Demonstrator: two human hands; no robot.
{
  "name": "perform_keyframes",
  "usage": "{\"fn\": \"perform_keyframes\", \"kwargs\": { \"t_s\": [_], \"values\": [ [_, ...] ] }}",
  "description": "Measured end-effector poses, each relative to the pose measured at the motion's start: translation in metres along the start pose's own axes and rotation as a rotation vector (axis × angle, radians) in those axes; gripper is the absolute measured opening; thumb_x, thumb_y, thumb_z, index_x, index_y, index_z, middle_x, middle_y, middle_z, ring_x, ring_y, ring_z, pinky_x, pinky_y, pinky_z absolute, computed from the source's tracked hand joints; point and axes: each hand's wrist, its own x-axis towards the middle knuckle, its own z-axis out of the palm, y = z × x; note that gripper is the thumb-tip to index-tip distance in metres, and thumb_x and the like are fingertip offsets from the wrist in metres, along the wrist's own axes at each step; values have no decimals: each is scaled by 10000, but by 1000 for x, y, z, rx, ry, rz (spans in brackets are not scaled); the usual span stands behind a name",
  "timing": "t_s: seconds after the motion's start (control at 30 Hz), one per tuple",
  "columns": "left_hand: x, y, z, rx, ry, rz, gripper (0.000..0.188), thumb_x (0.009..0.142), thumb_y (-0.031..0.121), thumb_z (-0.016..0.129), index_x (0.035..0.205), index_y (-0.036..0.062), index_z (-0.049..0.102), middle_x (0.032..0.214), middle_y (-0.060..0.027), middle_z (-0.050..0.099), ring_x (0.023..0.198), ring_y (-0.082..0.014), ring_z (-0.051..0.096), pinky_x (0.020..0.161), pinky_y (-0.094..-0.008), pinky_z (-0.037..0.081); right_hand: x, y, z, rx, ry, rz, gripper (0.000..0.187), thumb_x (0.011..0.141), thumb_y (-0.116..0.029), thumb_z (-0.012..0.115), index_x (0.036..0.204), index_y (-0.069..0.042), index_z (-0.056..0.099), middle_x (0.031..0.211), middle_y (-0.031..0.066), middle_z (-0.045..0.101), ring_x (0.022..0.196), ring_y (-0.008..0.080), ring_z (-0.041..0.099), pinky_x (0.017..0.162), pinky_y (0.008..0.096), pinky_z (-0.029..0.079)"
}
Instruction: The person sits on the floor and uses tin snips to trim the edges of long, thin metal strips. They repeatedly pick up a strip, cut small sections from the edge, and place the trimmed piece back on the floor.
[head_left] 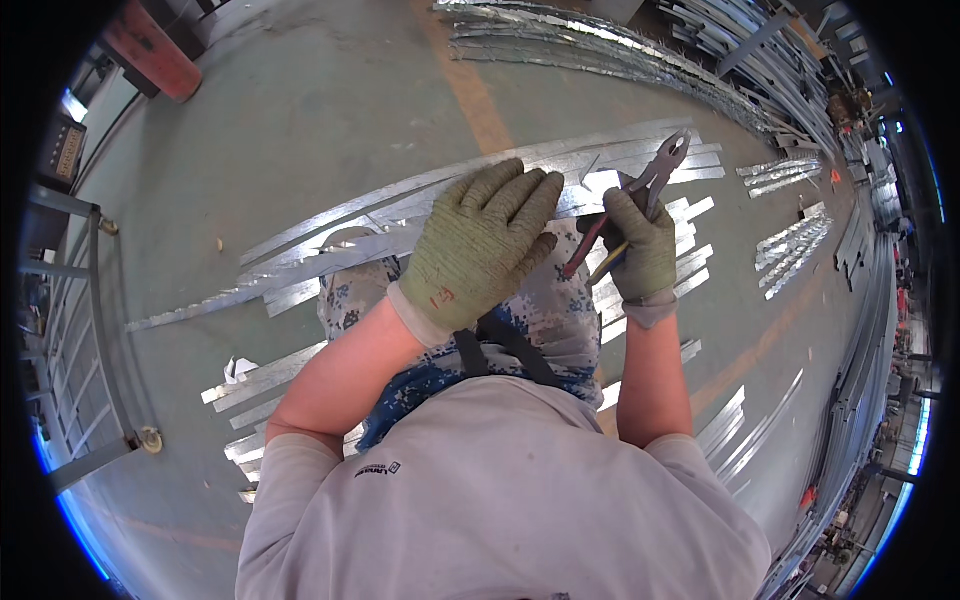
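Note:
My left hand [485, 240], in a green work glove, is stretched flat with its fingers together, palm down over the near edge of long, shiny metal strips [350, 212]. Whether it presses on them I cannot tell. To its right, my gloved right hand [645, 245] is closed around a pair of pliers [664, 165]. Their dark jaws point up and away, slightly parted, while the red and yellow handles come out below the fingers. Beneath the pliers, part of the strip pile is hidden by my hand.
Shorter strips [265, 380] lie on the green floor at the left, with more bundles [795, 250] at the right. Long metal lengths [600, 50] are stacked at the far side. A wheeled metal frame [105, 330] stands left, and a red cylinder [155, 55] at the far left.

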Motion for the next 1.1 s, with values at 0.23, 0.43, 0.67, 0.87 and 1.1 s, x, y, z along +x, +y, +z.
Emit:
{"fn": "perform_keyframes", "kwargs": {
  "t_s": [0.23, 0.43, 0.67, 0.87, 1.1],
  "values": [
    [-15, -62, -8, -213, 30, -274, 865, 885, 372, 962, 1597, 11, 631, 1503, -211, 737, 1371, -428, 705, 1176, -491, 563, 6, 7, 1, 18, 65, 50, 379, 1060, -122, 838, 1374, 46, 706, 1067, 110, 768, 834, 268, 810, 752, 388, 680],
    [-10, -87, 8, -453, -556, -598, 891, 921, 418, 938, 1658, 52, 599, 1498, -230, 743, 1343, -370, 735, 1159, -447, 571, 15, 10, 3, -16, 66, 59, 418, 1052, -134, 844, 1398, 53, 703, 1052, 118, 777, 851, 260, 805, 775, 388, 679],
    [-12, -114, 44, -632, -674, -698, 748, 890, 443, 971, 1462, 11, 757, 1122, -131, 812, 1017, -233, 757, 947, -379, 606, 18, 15, 0, 24, 134, 203, 511, 1060, -161, 817, 1475, 85, 648, 1132, 150, 779, 951, 257, 799, 857, 402, 673],
    [-14, -103, 50, -622, -674, -744, 759, 882, 449, 975, 1455, 0, 761, 1091, -144, 844, 981, -236, 795, 921, -368, 624, -14, 2, -45, 184, 104, 363, 556, 1036, -46, 716, 1560, 78, 576, 1373, 189, 750, 1130, 270, 781, 932, 416, 665],
    [-16, -96, 57, -574, -651, -748, 789, 886, 505, 964, 1465, 10, 759, 1157, -185, 858, 1068, -264, 822, 963, -382, 632, -49, -12, -55, 273, 61, 30, 673, 1062, -103, 751, 1666, 42, 494, 1258, 194, 802, 1068, 305, 804, 952, 471, 669]
  ]
}}
